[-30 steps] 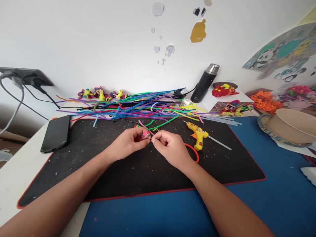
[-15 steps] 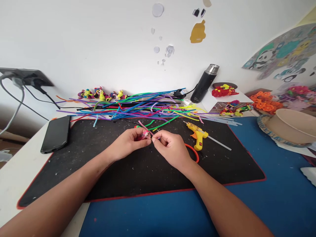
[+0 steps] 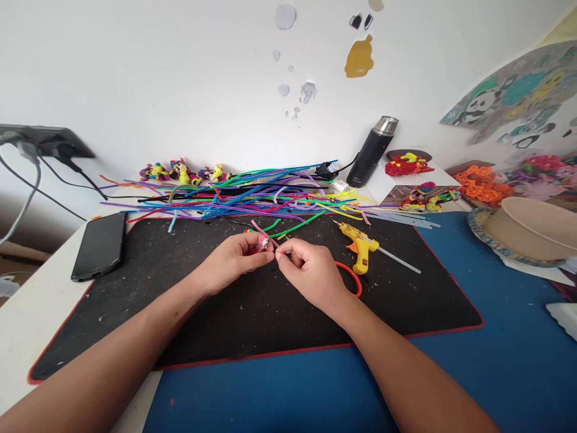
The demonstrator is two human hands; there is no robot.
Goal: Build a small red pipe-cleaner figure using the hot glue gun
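- the small pink-red piece [image 3: 260, 242] is sitting in the left hand [image 3: 232, 255], above the black mat [image 3: 234, 307]; a shiny end is peeking out past the forefinger while the rest is mostly hiding.
- the left thumb and forefinger are pinching this piece between them; the other left fingers are curling behind, partly out of sight.
- the right hand [image 3: 313, 270] is facing it, thumb and forefinger pressing together at the tips just beside the left thumb; i cannot tell whether anything is lying between them.
- a pink strip [image 3: 259, 228] is poking up at a slant between the hands; i cannot tell whether it is joining the piece.
- going by looks, the piece is probably weighing next to nothing and giving a little under pressure, so a hard squeeze is risking a crushed shape.
- its shiny end is seeming slicker and more fragile; the pink-red body is offering the better hold, for a light pinch.
- the strip is looking light and bendable; its base is probably giving a steadier grip than the flexing tip.
- a green stem [image 3: 302, 224] is lying beyond the hands, and a yellow glue gun [image 3: 359, 245] is resting to their right.
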